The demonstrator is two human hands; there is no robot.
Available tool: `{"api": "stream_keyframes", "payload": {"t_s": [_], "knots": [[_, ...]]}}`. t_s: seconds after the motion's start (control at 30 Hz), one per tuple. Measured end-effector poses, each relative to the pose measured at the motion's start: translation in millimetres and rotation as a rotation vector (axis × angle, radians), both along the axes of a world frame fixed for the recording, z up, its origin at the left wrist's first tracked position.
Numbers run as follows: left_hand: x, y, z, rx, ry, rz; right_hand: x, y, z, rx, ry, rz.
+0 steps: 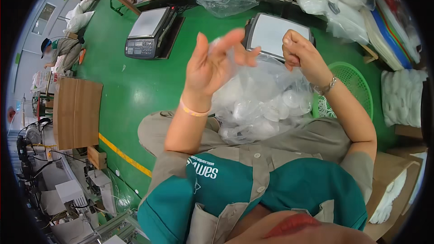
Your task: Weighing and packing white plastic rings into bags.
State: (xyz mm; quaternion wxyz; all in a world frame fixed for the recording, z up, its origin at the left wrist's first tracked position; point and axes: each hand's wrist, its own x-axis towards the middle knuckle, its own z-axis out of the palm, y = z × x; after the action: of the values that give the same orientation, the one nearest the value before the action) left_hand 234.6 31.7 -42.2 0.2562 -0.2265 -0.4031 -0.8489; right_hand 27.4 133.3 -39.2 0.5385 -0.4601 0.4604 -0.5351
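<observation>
While a weighing scale (pixel 149 34) sits on the green floor left of the clear plastic bag (pixel 264 101), the left hand (pixel 212 63) is spread wide, fingertips pinching the bag's top edge; the right hand (pixel 300 54) is fisted on the bag's mouth. Bag rests in the lap, already holding white round pieces, mouth apparently not yet closed; green basket (pixel 355 81) lies right of it

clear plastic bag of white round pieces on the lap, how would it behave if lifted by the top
Likely floppy: the clear bag crumples between the left hand and right hand. Probably light; the film isn't stretched taut. The loose white round pieces would probably shift and sag.
</observation>
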Motion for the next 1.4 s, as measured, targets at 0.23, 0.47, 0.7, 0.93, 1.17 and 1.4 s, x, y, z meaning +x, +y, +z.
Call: {"api": "stream_keyframes", "payload": {"t_s": [0.23,0.47,0.7,0.93,1.17,1.4], "knots": [[-16,38,2,-0.756,-0.865,0.367,29,20,22,-0.705,1.001,-0.088],[-7,34,0,-0.714,-0.929,0.154,24,13,12,-0.375,0.774,0.197],[4,22,-16,-0.339,-0.665,0.279,28,10,1,-0.370,0.672,-0.020],[2,28,-10,-0.127,-0.704,0.393,41,20,9,-0.775,1.019,0.011],[8,40,13,-0.844,-0.843,0.445,33,14,9,-0.299,0.795,0.271],[4,26,1,-1.295,-0.242,1.354,33,9,21,-0.007,0.147,0.359]]}}
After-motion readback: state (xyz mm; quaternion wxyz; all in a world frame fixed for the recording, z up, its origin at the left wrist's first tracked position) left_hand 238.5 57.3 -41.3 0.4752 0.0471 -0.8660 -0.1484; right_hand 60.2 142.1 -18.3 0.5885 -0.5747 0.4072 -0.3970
